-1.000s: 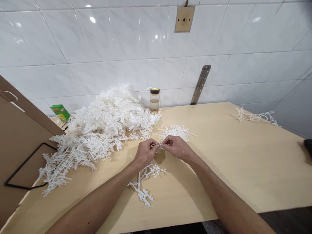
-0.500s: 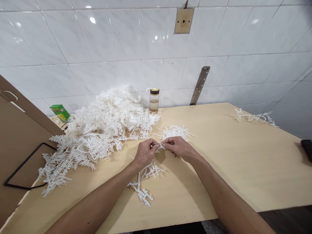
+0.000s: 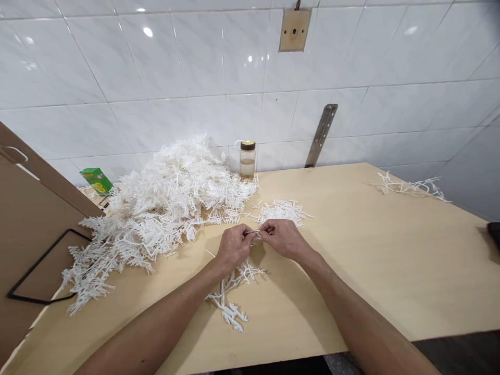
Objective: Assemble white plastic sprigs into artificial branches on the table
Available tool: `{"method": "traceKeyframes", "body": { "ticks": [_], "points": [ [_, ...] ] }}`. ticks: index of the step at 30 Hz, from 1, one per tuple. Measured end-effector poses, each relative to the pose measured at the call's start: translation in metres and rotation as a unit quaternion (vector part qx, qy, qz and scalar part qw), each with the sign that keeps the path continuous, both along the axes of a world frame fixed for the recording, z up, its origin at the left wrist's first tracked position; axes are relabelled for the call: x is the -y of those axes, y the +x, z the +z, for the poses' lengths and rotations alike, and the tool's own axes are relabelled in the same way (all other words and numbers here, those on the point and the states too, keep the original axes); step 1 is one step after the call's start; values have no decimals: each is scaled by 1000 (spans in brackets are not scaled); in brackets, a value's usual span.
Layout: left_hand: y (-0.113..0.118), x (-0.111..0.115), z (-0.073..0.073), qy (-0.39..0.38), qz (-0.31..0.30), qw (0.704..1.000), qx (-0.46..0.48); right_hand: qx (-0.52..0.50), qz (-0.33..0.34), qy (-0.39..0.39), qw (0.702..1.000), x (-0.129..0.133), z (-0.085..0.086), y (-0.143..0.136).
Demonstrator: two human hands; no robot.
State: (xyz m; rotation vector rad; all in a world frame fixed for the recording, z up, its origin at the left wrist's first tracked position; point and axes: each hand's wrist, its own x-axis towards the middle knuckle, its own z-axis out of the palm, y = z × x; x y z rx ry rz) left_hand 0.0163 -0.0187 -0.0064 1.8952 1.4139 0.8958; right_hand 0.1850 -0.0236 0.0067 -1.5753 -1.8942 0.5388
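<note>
Head view, landmark: small pile (image 3: 282, 211) of white pieces.
Left hand (image 3: 233, 246): fingertips pinching white sprig (image 3: 256, 231).
Right hand (image 3: 286, 238): fingertips pinching the same sprig.
Sprig position: between both hands, just in front of small pile.
Loose branch (image 3: 222, 298): farther forward, left.
Large heap (image 3: 175, 192): left.
Bottle (image 3: 247, 162): behind, left.

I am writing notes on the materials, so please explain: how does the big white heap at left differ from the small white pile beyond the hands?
The big white heap spreads wide and is mounded high; the small white pile is compact and low. The big white heap shows bushy, branching sprays, while the small white pile looks like short, loose strands. Both rest on the tabletop.
</note>
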Motion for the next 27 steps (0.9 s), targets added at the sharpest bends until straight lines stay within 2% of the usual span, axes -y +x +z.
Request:
{"method": "traceKeyframes", "body": {
  "ticks": [4, 7, 10, 13, 16, 18, 20, 27],
  "points": [
    [1, 0, 0, -5, 6, 1000, 4, 68, -45, 41, 996, 0, -4, -10],
    [2, 1, 3, -31, 22, 998, 46, 112, -97, 112, 983, -5, -7, -6],
    [2, 1, 4, -58, 14, 992, 108, 73, -152, 150, 974, -11, -8, 9],
    [1, -2, 1, -80, -8, 981, 178, -16, -141, 105, 984, -12, -5, 19],
    [0, -5, -1, -83, -12, 974, 211, -110, -63, -8, 992, -8, -3, 18],
    [0, -6, -3, -78, -15, 974, 213, -171, 4, -102, 980, -6, -3, 15],
    [-1, -6, -4, -70, -17, 976, 206, -208, 44, -165, 963, -5, -6, 13],
    [1, -3, -1, -50, -14, 980, 190, -238, 51, -214, 946, -9, -14, 13]
  ]
}}
